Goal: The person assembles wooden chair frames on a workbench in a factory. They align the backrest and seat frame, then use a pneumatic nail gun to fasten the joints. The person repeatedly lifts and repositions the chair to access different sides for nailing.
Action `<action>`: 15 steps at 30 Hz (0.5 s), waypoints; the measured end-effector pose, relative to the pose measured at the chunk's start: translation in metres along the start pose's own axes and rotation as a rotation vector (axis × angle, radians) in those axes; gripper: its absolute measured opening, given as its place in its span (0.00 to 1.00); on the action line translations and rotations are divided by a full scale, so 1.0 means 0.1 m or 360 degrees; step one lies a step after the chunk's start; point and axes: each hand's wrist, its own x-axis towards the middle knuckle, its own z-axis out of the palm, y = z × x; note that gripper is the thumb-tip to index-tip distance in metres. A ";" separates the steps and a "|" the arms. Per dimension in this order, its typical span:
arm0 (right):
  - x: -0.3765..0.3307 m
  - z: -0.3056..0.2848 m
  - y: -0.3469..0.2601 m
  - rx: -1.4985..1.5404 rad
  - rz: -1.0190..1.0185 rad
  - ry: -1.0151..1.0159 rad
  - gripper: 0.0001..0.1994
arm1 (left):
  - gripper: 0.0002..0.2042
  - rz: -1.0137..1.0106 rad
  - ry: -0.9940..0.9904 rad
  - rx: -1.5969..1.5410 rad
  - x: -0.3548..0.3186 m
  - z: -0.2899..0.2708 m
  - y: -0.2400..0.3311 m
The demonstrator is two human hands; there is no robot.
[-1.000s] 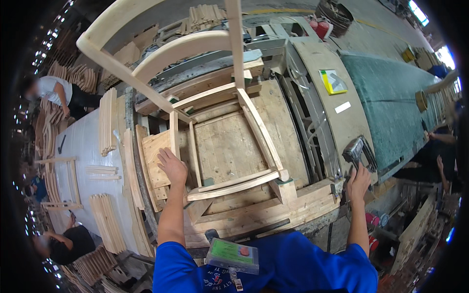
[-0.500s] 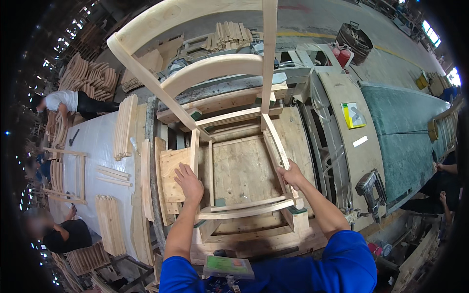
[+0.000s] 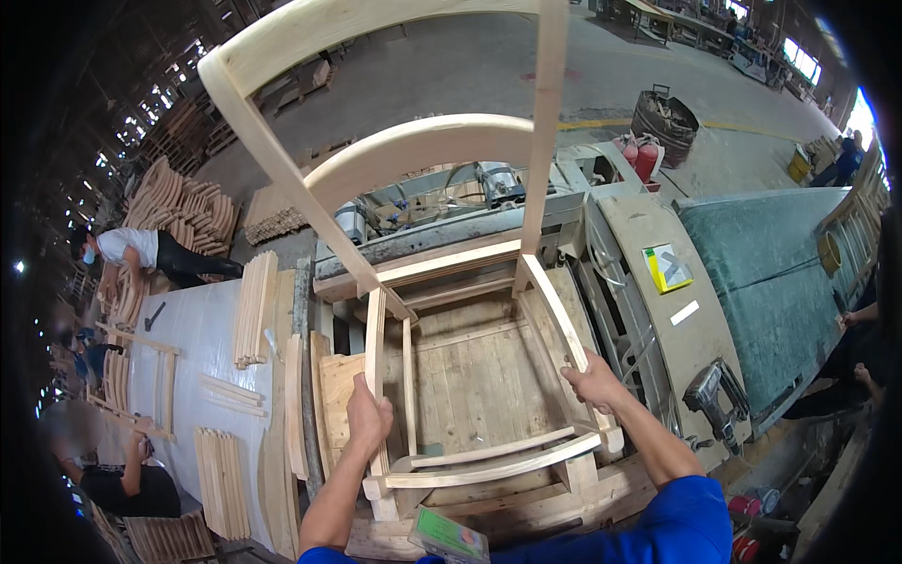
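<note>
Both hands, left (image 3: 368,414) and right (image 3: 592,383), grip closed on chair frame (image 3: 395,150) side rails.

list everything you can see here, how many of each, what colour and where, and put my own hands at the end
chair frame: one, pale bare wood, upright on the bench in the middle
workbench: one, plank top, under the frame
nail gun: one, dark grey, on the right bench edge
yellow-and-grey card: one, on the tan panel at right
green table: one, far right
fire extinguishers: two, red, behind the bench
bin: one, dark, on the floor beyond
wooden slats: several stacks, pale, on the white table at left
other people: three at left, at least one at right
left hand: grip on the frame's left seat rail
right hand: grip on the right seat rail
</note>
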 end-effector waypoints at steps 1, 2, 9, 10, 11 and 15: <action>-0.04 -0.05 0.00 0.0017 0.0019 -0.0019 0.20 | 0.23 -0.0024 -0.0018 -0.0051 -0.04 -0.06 0.07; -0.06 -0.10 -0.01 0.0033 0.0039 -0.0036 0.20 | 0.22 -0.0047 -0.0038 -0.0103 -0.07 -0.11 0.11; -0.02 -0.15 -0.01 0.0000 -0.0075 -0.0109 0.22 | 0.23 -0.0024 -0.0002 -0.0224 -0.09 -0.15 0.17; -0.04 -0.15 0.01 -0.0023 -0.0075 -0.0117 0.23 | 0.23 0.0014 0.0024 -0.0204 -0.09 -0.13 0.14; -0.06 -0.11 -0.01 -0.0010 -0.0076 -0.0098 0.22 | 0.24 0.0047 0.0059 -0.0187 -0.09 -0.11 0.09; 0.03 -0.03 -0.06 0.0030 -0.0057 -0.0083 0.12 | 0.26 -0.0004 -0.0005 -0.0221 0.03 -0.08 0.01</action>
